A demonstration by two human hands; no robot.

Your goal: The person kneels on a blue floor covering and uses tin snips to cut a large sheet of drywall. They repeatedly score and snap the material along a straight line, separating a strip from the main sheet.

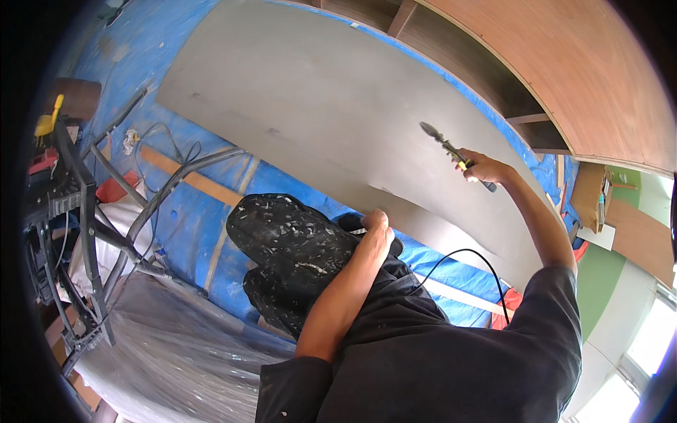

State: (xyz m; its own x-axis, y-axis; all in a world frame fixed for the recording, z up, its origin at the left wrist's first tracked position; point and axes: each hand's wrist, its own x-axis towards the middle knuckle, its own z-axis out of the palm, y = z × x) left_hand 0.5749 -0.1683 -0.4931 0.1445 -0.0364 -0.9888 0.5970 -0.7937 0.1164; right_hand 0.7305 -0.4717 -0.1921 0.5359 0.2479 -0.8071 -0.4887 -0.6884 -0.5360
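A large grey sheet (303,92) lies on blue tarpaulin in front of me. Its near edge shows a raised, curved strip (423,222), with a dark line running along its far side. My left hand (379,224) is closed at the left end of this strip, thumb on top, pinching the sheet's edge; its lower fingers are partly hidden. Over the right part of the sheet, my right hand (481,168) grips black-and-yellow-handled snips (444,143). Their dark, rounded tip points to the far left, and I cannot tell whether the blades are apart.
Blue tarpaulin (187,243) covers the floor. A wooden cabinet (557,63) borders the sheet at far right. Dark metal tubing (141,218) and a plastic-covered object (176,338) stand at left. A black cable (472,252) loops beside me. Wooden strips (187,176) lie under the tubing.
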